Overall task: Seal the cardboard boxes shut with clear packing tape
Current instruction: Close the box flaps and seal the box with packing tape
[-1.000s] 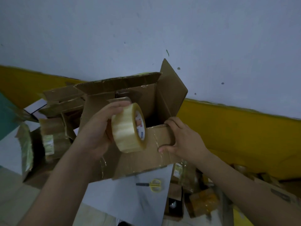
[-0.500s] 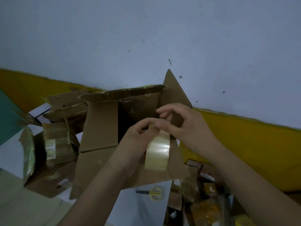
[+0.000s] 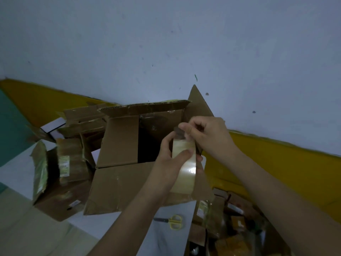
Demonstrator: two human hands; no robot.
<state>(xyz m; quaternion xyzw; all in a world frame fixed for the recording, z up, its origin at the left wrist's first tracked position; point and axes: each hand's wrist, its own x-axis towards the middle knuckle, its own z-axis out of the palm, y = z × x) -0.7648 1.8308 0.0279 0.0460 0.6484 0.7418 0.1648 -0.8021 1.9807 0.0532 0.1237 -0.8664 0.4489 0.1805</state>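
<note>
Gripping the tape roll (image 3: 184, 169) edge-on, our left hand (image 3: 167, 163) steadies it while our right hand (image 3: 208, 134) pinches the loose tape end just above it, peeling it free. We're starting a strip, we'd say. Just behind the roll, the cardboard box (image 3: 120, 174) stands with its flaps open. Next we need those flaps folded shut, then tape laid across the seam. Scissors (image 3: 172, 221) lie near, below the box.

A roll of clear packing tape (image 3: 184, 169) is held edge-on before an open, brown cardboard box (image 3: 118, 163), its free end pinched above the fingers (image 3: 184, 154).
</note>
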